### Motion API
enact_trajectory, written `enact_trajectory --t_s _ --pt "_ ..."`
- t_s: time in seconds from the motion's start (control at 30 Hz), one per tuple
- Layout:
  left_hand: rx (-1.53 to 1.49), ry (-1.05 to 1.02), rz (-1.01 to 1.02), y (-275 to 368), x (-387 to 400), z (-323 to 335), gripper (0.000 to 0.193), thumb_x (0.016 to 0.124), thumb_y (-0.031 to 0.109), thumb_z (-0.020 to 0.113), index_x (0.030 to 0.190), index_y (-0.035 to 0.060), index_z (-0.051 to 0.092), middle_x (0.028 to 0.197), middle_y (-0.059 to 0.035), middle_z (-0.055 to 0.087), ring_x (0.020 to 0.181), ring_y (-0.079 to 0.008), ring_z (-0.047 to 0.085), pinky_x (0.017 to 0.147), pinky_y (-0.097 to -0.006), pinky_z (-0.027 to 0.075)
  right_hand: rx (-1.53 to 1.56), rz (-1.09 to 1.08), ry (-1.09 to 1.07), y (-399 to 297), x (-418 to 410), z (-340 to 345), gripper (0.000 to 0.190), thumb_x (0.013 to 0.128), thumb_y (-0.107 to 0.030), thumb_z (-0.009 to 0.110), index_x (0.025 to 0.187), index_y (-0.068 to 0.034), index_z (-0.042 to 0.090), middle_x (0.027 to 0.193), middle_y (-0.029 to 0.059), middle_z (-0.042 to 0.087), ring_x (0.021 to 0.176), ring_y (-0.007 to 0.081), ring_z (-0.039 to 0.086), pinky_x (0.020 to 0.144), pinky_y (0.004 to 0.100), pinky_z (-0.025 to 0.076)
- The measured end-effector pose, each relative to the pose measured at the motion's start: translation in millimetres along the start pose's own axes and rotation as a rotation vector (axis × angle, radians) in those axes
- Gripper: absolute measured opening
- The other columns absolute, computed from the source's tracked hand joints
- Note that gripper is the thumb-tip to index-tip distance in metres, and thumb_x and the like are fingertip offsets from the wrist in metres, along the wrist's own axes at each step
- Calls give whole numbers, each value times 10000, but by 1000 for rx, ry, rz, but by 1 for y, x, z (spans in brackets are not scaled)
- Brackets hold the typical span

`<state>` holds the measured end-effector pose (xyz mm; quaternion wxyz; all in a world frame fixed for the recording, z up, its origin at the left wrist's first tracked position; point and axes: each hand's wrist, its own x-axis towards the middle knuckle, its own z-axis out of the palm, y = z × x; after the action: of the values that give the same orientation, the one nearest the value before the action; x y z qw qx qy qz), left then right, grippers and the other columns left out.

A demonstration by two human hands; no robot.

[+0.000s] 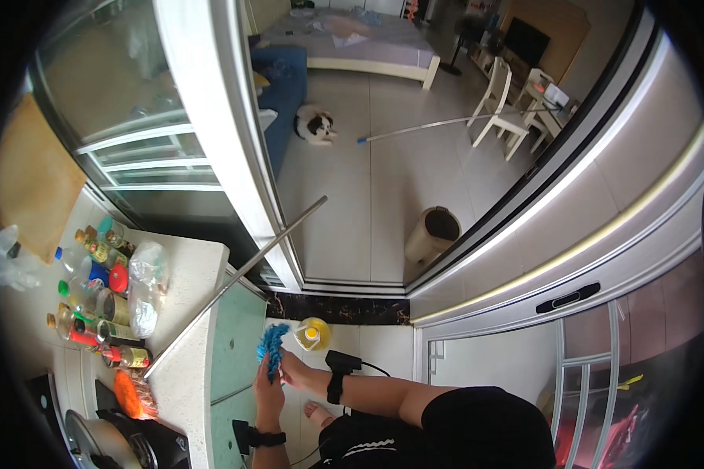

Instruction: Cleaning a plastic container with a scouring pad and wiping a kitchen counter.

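Observation:
A blue chenille mop cover or cloth (274, 340) is held up in front of me, bunched between my two hands. My left hand (268, 391) grips its lower part, and my right hand (295, 370) closes on it from the side. Some of the fingers are hidden behind the fabric. To the left, a metal pole (234, 278) rests on the white countertop (182, 311), its far end sticking out past the counter edge. Beyond the cloth, a large bottle of yellow oil (313, 335) stands on the floor by the dark stone threshold (340, 307).
Several sauce bottles (108, 305) and a plastic bag (148, 287) crowd the counter, with a pot (100, 439) nearer me. Past the sliding door frame (211, 117) are a bin (431, 237), a dog (317, 124), a second pole (422, 126) and a white chair (498, 111). A metal rack (586, 363) stands right.

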<state>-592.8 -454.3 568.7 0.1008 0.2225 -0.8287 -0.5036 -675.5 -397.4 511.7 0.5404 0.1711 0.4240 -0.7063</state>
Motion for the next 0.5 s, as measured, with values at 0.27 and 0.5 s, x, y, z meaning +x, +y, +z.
enact_trajectory --t_s 0.27,0.5 --pt "279 -114 69 17 20 42 518 722 -37 507 1232 42 462 1242 -176 476 1159 -360 433 974 -436 318 599 56 -162 -33 -5 -33 355 918 -362 316 971 -121 572 924 44 603 882 189 571 822 363 461" --pt "328 -145 -21 -3 -9 35 510 764 104 575 1257 105 443 1358 -106 371 1275 -347 282 1030 -531 171 304 -192 -154 -33 14 -51 386 912 -368 381 1154 -100 519 1092 72 594 975 229 575 874 405 454"
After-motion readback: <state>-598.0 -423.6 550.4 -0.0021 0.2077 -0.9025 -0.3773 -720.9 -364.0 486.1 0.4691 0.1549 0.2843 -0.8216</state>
